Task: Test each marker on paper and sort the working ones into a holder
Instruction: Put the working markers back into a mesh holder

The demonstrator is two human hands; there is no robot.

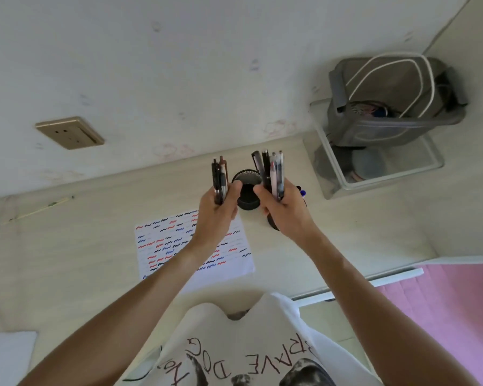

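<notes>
Marker bundles (pixel 220 178) in both hands (pixel 216 211)

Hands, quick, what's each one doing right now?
Left hand: closed around a small bundle of pens, held upright.
Right hand: closed around a larger bundle of pens, above the black mesh holder.

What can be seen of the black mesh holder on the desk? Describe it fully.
The black mesh holder is a round, open-topped cup, seemingly of wire mesh with a solid dark rim. It stands upright on the pale desk near the wall, just beyond the scribbled paper. It appears empty inside. Both hands partly hide its sides; contact cannot be told.
</notes>
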